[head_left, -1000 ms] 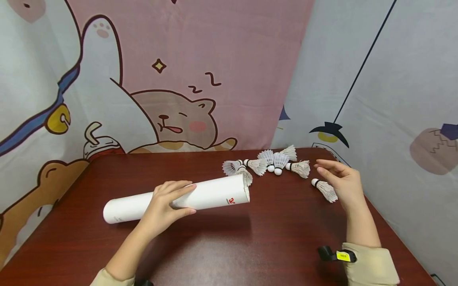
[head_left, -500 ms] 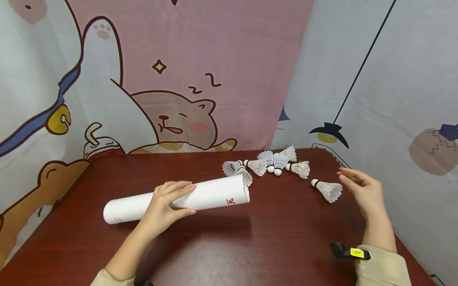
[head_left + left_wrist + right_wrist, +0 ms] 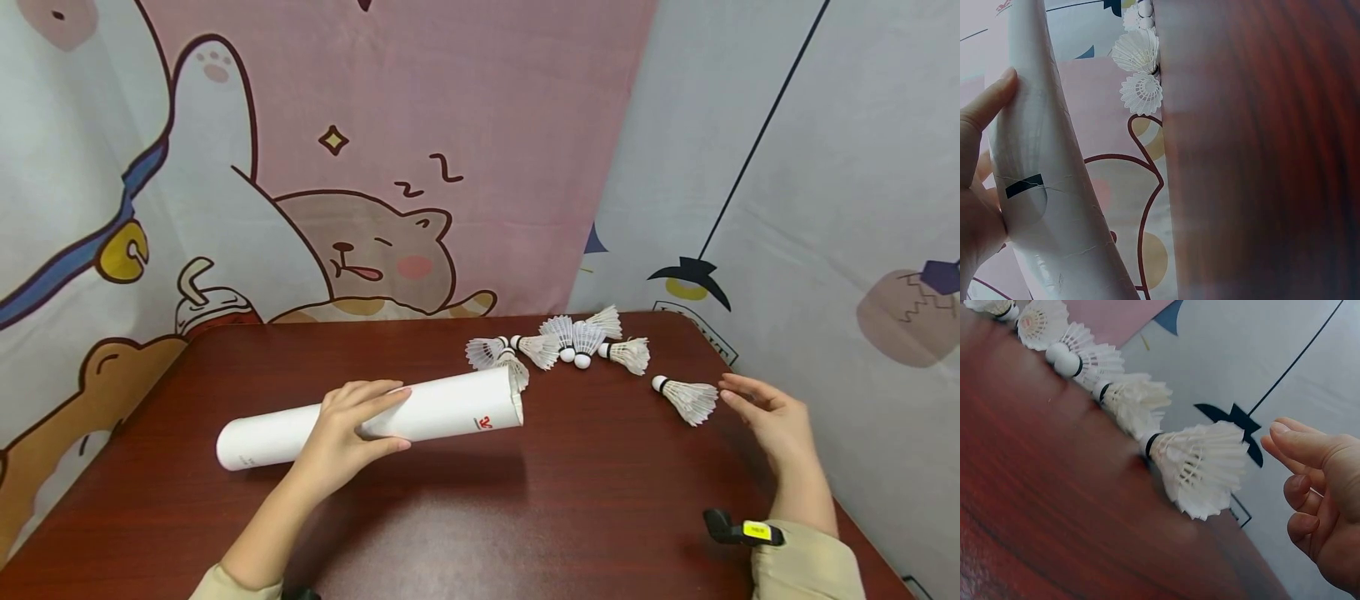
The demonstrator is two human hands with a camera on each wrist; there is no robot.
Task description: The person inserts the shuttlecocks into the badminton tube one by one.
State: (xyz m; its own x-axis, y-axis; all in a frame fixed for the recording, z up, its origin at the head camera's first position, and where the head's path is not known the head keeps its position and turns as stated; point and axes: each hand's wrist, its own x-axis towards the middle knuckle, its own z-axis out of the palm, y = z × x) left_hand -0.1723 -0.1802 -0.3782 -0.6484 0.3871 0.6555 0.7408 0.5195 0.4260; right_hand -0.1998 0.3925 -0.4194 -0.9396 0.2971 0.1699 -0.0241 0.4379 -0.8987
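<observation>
My left hand [image 3: 347, 425] grips a long white shuttlecock tube [image 3: 457, 404] from above, around its middle. The tube tilts slightly, its right end raised above the table. A shuttlecock shape with a dark band shows on its side in the left wrist view; I cannot tell whether it is printed. Beside the feathers of a lone shuttlecock [image 3: 688, 401] hovers my right hand [image 3: 776, 429], holding nothing. In the right wrist view its thumb and index finger [image 3: 1300, 440] stand a small gap from that shuttlecock, and the other fingers are bent loosely.
Several shuttlecocks [image 3: 585, 340] lie in a loose cluster at the back right of the dark red table [image 3: 592, 500]. A few sit behind the tube's right end, one of them [image 3: 514, 368] partly hidden by it. A printed cloth [image 3: 510, 167] hangs behind the table.
My right hand has moved to the right and a little down, uncovering the lone shuttlecock's feathers. The left hand and the tube have stayed in place.
</observation>
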